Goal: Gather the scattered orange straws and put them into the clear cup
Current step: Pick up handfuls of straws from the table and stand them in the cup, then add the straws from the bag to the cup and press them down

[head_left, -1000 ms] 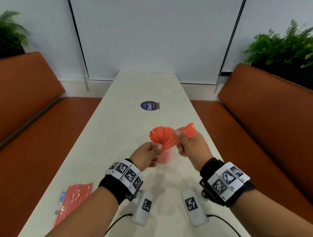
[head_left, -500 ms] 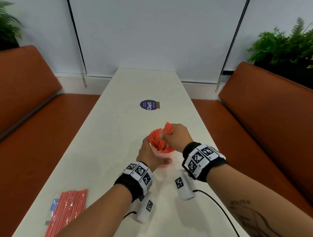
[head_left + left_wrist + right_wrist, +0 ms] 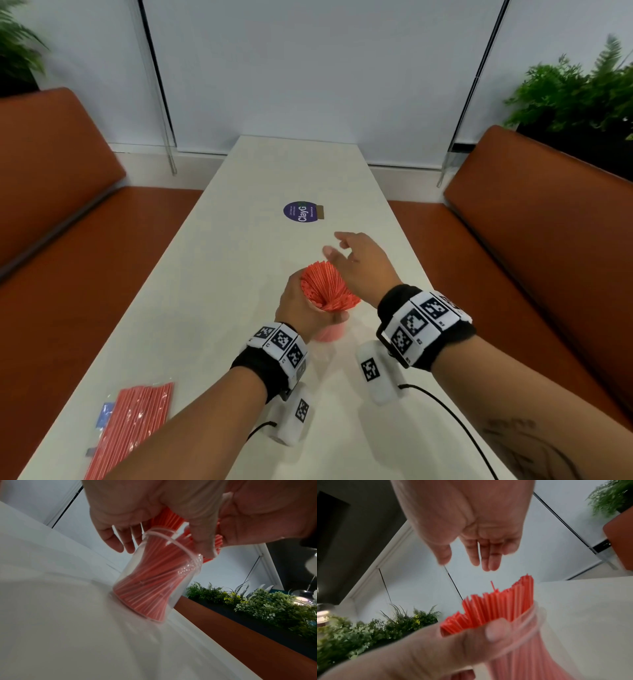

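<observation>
Orange straws (image 3: 325,287) stand packed in the clear cup (image 3: 154,577), their upper ends fanning out above the rim in a twisted spray. The cup sits on the white table (image 3: 205,308), near the person and slightly right of the table's midline; in the left wrist view its base meets the tabletop and the straws' lower ends crowd the bottom. The left hand (image 3: 301,308) grips the cup near its rim: the thumb (image 3: 488,630) presses against the near side just under the straw ends, and the fingers (image 3: 113,539) curl round the far side. The right hand (image 3: 363,263) hovers just beyond and above the straw tips, touching nothing, with its fingers (image 3: 488,555) loosely extended and close together and the thumb set apart from them. Both wrists wear black bands carrying white blocks printed with black square markers.

On the near left corner of the table lies a clear packet of orange straws (image 3: 133,425), well apart from the cup. Farther along the table is a round purple sticker (image 3: 301,212) with white lettering. Brown upholstered benches (image 3: 534,240) flank the table on both sides, green leafy plants (image 3: 575,96) sit behind them, and a pale wall with dark vertical lines closes the far end.
</observation>
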Demonstrator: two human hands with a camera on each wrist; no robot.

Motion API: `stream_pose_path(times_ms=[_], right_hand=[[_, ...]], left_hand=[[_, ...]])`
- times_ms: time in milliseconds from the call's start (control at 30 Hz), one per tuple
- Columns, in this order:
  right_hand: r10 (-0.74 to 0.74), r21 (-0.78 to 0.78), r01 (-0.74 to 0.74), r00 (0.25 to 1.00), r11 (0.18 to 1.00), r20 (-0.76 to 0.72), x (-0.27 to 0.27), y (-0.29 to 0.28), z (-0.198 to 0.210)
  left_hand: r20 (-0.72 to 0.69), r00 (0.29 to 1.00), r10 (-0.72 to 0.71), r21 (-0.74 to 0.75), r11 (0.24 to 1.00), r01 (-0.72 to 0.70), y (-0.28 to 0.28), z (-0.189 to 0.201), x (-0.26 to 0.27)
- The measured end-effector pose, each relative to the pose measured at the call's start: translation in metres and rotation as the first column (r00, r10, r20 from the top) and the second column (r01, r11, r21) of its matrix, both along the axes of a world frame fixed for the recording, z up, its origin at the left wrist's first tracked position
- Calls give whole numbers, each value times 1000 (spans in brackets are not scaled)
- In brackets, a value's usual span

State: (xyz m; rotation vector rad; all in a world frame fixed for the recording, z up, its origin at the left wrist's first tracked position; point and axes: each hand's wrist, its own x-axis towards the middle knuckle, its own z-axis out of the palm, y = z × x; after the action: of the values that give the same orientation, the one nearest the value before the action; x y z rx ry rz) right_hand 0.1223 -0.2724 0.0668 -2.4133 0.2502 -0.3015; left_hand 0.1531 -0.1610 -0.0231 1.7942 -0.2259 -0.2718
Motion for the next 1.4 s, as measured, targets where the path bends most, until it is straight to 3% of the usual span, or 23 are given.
stream_pose_path(times_ms=[67,167,233,300,367,400,467,567,800,967,1067,1133,1233,1333,1400], right_hand=[[38,-94,-38,999,995,-2,-5,0,-6],[150,-252,-197,969,947,-195,-9,6,-26],[191,-263,-250,954,932,-230,-7,7,-37],[205,-92,-213,975,973,-90,-6,4,-39],[48,170,-70,990,983,130,-12,-1,-41],[-69,305,18,985,952,159,-16,-4,-44],[-144,531,117,990,839,9,-21,-6,-52],[-25,717,119,990,687,-140,-31,2,-67],[29,746,76,992,662,-126,-48,20,-78],[28,657,42,995,752,-95,-59,29,-77],[-131,568,67,989,820,73,-73,38,-57],[-218,485,47,928,873,302,-85,48,-39],[-126,400,-109,847,910,516,-100,76,-12],[63,459,-277,901,844,428,-101,118,-8],[215,469,-283,957,837,193,-95,146,-19]], left_hand=[[-19,999,-33,-26,999,32,0,4,0],[-13,998,-64,-47,997,64,-2,0,4],[4,997,-74,-23,997,74,-3,-11,12],[11,998,-69,-2,998,69,3,-5,8],[27,998,-50,9,999,50,12,4,0],[39,998,-52,14,999,51,16,4,-2],[50,997,-64,26,998,63,23,2,-4],[24,998,-50,25,998,49,29,0,-9],[-9,1000,-1,43,999,2,53,3,-32],[-17,1000,-10,117,993,12,70,16,-50],[-18,1000,-3,207,978,7,90,27,-59],[2,1000,18,252,968,-18,108,38,-64],[42,992,122,301,945,-129,144,54,-70],[76,965,253,417,871,-261,187,59,-77],[45,954,295,545,793,-271,214,57,-82]])
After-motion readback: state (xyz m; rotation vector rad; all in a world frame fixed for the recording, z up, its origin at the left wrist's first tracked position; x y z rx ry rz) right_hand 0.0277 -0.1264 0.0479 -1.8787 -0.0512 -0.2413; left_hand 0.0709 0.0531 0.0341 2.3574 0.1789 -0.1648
